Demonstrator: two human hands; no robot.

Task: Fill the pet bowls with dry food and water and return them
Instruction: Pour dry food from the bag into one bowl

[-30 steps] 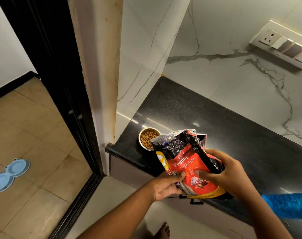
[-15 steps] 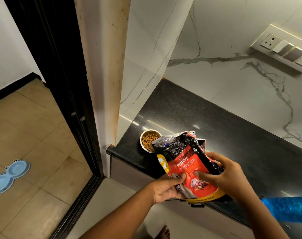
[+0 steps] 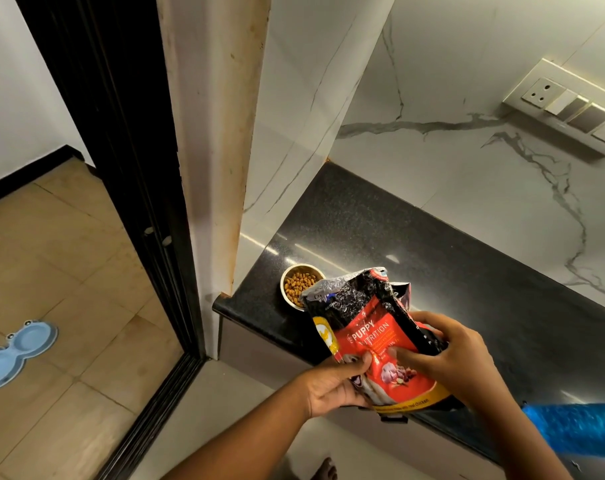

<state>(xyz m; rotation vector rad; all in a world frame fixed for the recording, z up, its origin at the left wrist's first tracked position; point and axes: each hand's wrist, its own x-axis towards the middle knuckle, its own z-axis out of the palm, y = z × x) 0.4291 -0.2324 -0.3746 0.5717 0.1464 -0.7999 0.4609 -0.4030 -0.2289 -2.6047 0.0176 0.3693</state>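
Both hands, left hand [image 3: 332, 384] and right hand [image 3: 448, 355], still grasp the crumpled red-and-black puppy-food bag [image 3: 367, 327], unchanged; small round steel bowl [image 3: 289, 299] already holds kibble [image 3: 297, 284], so pouring seems done.

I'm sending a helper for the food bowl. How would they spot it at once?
Find the black countertop, then its near left corner by the pillar. The metal bowl sits there, beside the red food bag; it alone holds brown kibble.
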